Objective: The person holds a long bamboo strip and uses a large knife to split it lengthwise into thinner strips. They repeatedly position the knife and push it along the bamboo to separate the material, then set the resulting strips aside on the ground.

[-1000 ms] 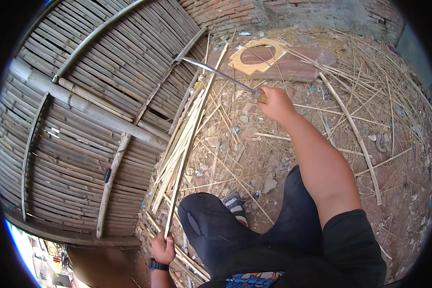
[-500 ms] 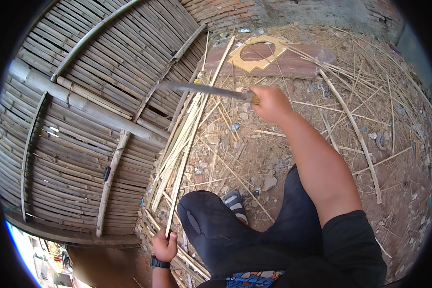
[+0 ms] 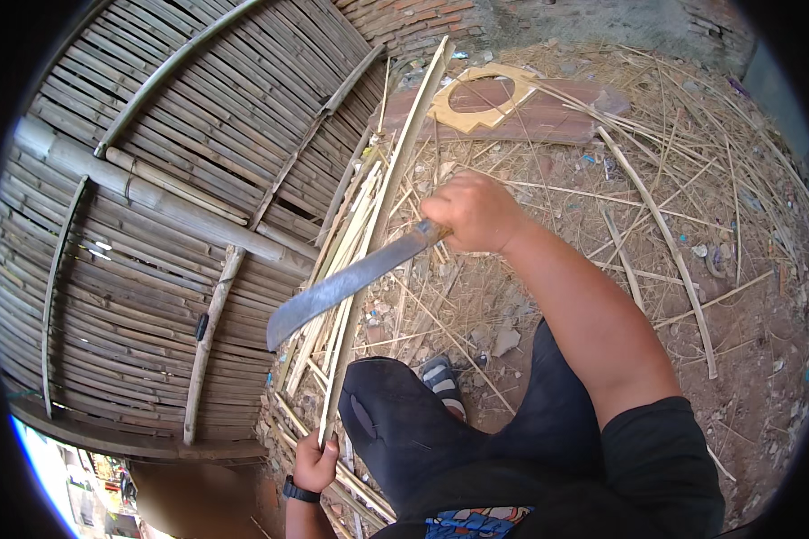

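My right hand (image 3: 476,212) is closed round the handle of a machete (image 3: 355,283). Its broad grey blade points left and toward me, passing over a long bamboo strip (image 3: 389,193). Whether the blade touches the strip I cannot tell. My left hand (image 3: 315,462), with a dark watch on the wrist, grips the near end of that strip beside my left knee. The strip slants away from me, its far end raised near the wooden board. More split bamboo strips (image 3: 319,310) lie in a pile along its left side.
A slatted bamboo wall (image 3: 153,269) stands at my left. Ahead, a flat board with a round hole (image 3: 440,112) lies on a reddish plank (image 3: 548,126). Loose strips, including a long curved one (image 3: 661,242), straw and rubble cover the ground. A brick wall (image 3: 413,22) closes the far side.
The machete has swung down toward me, its tip now lower and nearer. My right hand has moved left and closer. The strip in my left hand has turned, showing a wider face.
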Motion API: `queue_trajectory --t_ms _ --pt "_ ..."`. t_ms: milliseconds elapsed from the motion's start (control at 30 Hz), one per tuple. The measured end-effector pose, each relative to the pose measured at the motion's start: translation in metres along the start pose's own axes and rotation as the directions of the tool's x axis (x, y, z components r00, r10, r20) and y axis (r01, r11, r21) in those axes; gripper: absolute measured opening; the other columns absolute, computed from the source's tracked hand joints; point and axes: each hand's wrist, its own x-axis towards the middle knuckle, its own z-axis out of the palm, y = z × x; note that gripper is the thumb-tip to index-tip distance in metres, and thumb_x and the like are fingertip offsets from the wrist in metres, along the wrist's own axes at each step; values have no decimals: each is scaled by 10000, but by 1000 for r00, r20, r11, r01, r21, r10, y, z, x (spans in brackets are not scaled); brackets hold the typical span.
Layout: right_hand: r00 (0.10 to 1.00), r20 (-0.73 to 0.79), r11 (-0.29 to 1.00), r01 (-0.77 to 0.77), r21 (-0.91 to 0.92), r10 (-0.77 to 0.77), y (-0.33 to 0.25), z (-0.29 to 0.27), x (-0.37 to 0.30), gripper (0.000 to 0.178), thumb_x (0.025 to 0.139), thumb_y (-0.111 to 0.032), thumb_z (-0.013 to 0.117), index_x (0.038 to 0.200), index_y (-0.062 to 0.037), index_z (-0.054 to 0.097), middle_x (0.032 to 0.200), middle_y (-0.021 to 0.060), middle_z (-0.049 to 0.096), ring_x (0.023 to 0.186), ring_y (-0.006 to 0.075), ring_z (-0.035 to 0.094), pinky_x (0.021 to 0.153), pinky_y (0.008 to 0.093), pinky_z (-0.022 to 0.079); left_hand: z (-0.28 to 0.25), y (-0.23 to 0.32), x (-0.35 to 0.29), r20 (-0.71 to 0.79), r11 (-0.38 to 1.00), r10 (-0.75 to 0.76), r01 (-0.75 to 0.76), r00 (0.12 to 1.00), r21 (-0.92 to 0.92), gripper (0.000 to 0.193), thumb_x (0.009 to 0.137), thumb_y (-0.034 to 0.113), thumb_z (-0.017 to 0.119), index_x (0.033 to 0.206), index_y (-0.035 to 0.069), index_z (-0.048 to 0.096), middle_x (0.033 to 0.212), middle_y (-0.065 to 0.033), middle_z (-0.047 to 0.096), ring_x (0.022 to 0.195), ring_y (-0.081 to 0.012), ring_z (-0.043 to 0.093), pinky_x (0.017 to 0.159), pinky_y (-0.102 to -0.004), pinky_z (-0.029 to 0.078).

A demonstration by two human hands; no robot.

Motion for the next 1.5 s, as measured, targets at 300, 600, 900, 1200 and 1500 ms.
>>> queue_trajectory --t_ms 300,600,900,1200,1500 --pt "958 -13 956 -286 -58 286 29 -16 -16 191 742 -163 753 866 -132 612 767 75 648 787 312 678 716 463 548 4 -6 -5 85 952 -134 152 987 -265 562 999 604 529 797 80 509 662 49 457 560 -53 384 504 -243 291" --pt "903 157 906 -416 84 400 21 -7 -5 159 793 -133 727 926 -126 640 763 96 669 825 325 690 738 472 549 4 11 3 53 963 -160 168 986 -210 438 963 469 693 855 60 577 707 69 510 632 -38 419 561 -231 350" --pt "855 260 888 -458 -23 448 18 -14 -9 247 775 -165 757 982 -88 646 813 148 687 839 355 696 731 491 543 9 -4 -1 60 951 -222 229 973 -207 449 961 505 673 846 89 551 654 65 491 559 -43 419 507 -236 333" --pt "963 62 965 -263 21 261 29 -14 -11 129 803 -152 719 880 -111 624 775 109 665 771 335 689 691 476 548 1 9 2 89 967 -127 143 988 -209 470 1003 510 598 817 86 522 641 51 473 536 -51 405 494 -236 312" --pt "945 46 946 -324 -28 325 18 -14 -13 123 812 -159 721 904 -121 649 734 88 659 769 313 693 677 462 542 5 -4 -2 162 927 -175 218 971 -306 495 1009 545 566 873 70 547 664 59 473 563 -51 404 518 -247 331"
